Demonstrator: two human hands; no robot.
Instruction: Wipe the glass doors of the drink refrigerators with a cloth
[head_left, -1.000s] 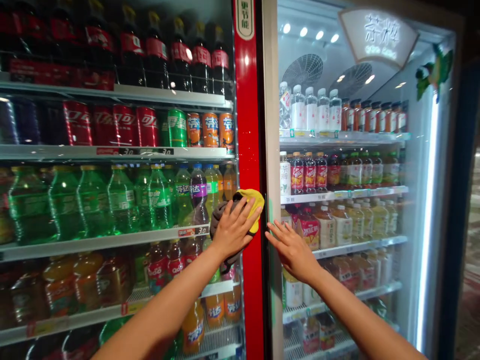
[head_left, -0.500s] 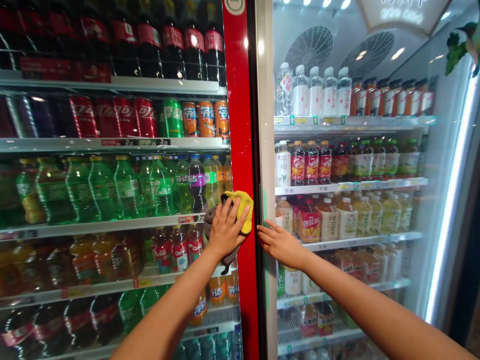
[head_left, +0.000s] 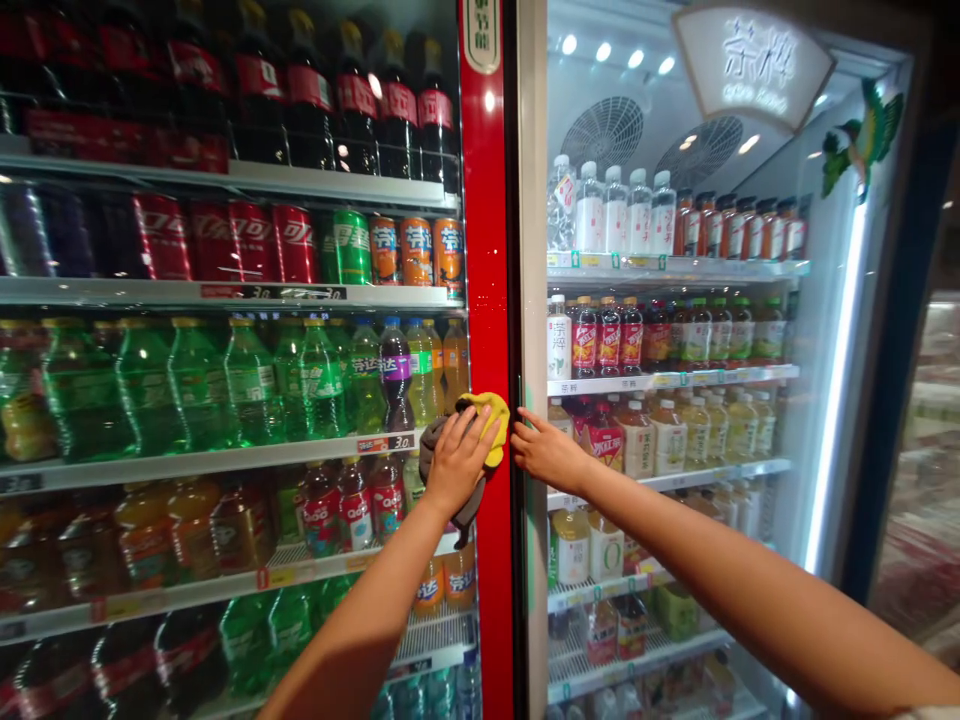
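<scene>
My left hand lies over a yellow and grey cloth, pressing it against the red door frame and the glass edge beside it. Part of the cloth hangs below the palm. My right hand is at the pale frame of the right-hand cooler, its fingertips at the dark gap between the two coolers. Its fingers reach forward, somewhat apart, and nothing shows in them.
Behind glass on the left, shelves hold cola bottles, red cans and green bottles. The right cooler holds tea and water bottles under a lit sign. A bird decoration is at its upper right.
The view has shifted, showing more of the right cooler's sign and side. The cloth and my left hand remain at the red frame; my right hand's fingertips sit slightly higher at the gap.
</scene>
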